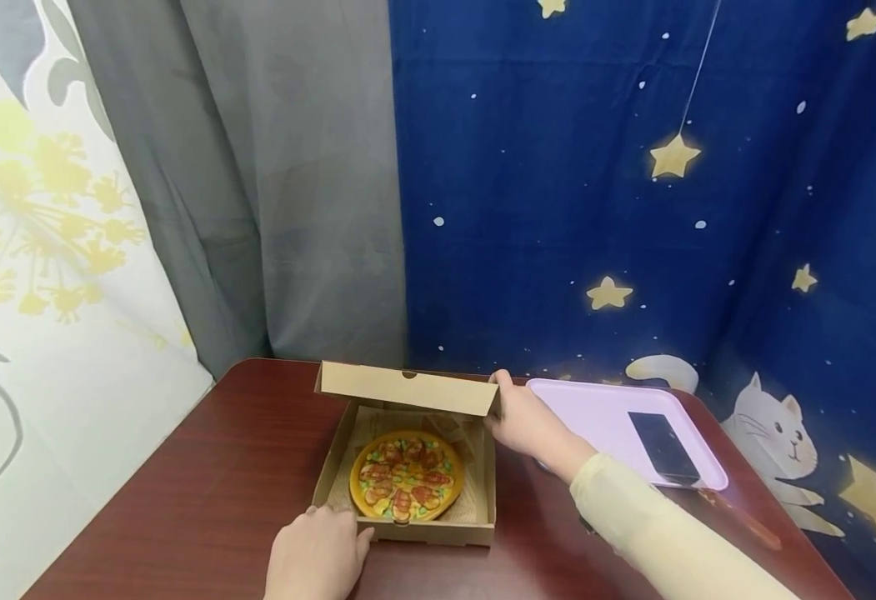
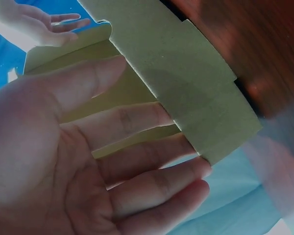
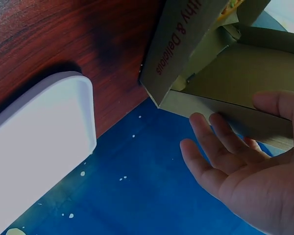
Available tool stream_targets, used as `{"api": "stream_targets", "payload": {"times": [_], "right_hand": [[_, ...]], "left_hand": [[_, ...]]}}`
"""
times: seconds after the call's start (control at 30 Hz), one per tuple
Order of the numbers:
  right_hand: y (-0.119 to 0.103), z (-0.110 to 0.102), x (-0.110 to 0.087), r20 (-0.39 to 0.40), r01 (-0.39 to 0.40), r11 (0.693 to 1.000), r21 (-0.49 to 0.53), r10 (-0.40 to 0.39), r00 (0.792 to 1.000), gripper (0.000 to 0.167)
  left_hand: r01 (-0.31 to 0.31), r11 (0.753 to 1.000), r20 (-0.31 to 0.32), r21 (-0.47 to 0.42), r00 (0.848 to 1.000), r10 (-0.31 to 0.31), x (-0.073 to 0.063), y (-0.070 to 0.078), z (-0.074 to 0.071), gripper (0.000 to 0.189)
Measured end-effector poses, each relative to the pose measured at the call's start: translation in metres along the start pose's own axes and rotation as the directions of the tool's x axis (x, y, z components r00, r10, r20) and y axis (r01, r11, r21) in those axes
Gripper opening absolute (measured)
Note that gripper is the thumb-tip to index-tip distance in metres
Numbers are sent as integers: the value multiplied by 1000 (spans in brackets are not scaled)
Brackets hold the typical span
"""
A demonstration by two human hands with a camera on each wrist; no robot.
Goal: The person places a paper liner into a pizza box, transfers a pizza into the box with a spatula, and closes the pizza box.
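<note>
An open cardboard pizza box (image 1: 433, 532) stands on the table, holding a round pizza (image 1: 407, 475) with a yellow rim, on brown patterned paper. Its lid (image 1: 407, 386) is raised and tilted over the back of the box. My right hand (image 1: 531, 421) holds the lid at its right side, the thumb on the inner face of the side flap (image 3: 225, 111) and the fingers outside. At the front left corner, my left hand (image 1: 316, 554) touches the box's front wall (image 2: 171, 73) with nearly straight fingers.
To the right lies a pale purple tray (image 1: 580, 408). A cleaver rests across its front edge, the dark blade (image 1: 663, 446) on the tray and the brown handle (image 1: 741, 518) over the tabletop. Curtains (image 1: 332, 183) hang behind the dark red table (image 1: 175, 500).
</note>
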State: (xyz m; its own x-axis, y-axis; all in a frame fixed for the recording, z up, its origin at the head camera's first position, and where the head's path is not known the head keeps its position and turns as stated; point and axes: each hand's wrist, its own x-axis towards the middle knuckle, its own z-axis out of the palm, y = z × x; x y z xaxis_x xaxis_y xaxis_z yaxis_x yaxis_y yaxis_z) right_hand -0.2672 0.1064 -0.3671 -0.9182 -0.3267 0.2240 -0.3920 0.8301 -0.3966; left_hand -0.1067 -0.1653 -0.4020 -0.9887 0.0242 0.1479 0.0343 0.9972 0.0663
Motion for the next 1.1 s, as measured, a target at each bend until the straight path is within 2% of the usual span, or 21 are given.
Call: {"api": "stream_targets", "payload": {"times": [0.13,0.2,0.27,0.33,0.47,0.53,0.6,0.7,0.87,1.0,1.1], "right_hand": [[1,-1,-1,-11,6,1000,3,-6,1000,49],[1,-1,-1,-17,3,1000,2,-3,1000,50],[0,-3,0,-12,-11,1000,8,11,1000,52],[-2,-5,1,10,-38,999,17,37,999,57],[-5,-9,3,57,-91,996,9,90,994,76],[-6,-9,3,67,-102,995,4,102,993,81],[-6,-10,3,60,-93,996,3,93,994,77],[-8,-10,4,38,-66,998,11,66,997,66],[-12,-14,9,37,-54,998,41,53,998,64],[-12,-18,12,42,-54,996,70,51,998,67],[-10,-20,14,28,-45,995,88,43,999,65]], "left_hand": [[-26,998,40,-52,999,28,4,-10,-6,38],[-30,992,74,-124,996,39,10,-20,-14,33],[-11,974,100,-226,994,35,18,-32,-23,29],[25,949,133,-313,991,17,30,-48,-31,32],[65,915,105,-397,994,-25,62,-81,-38,42],[80,907,92,-414,995,-46,78,-93,-39,55],[99,884,102,-457,993,-58,91,-101,-40,69],[94,833,120,-545,992,-33,106,-103,-41,84],[1,750,73,-661,995,64,122,-92,-42,89],[-79,697,19,-713,991,132,130,-80,-46,88],[-103,670,-1,-736,989,151,133,-73,-49,86]]}}
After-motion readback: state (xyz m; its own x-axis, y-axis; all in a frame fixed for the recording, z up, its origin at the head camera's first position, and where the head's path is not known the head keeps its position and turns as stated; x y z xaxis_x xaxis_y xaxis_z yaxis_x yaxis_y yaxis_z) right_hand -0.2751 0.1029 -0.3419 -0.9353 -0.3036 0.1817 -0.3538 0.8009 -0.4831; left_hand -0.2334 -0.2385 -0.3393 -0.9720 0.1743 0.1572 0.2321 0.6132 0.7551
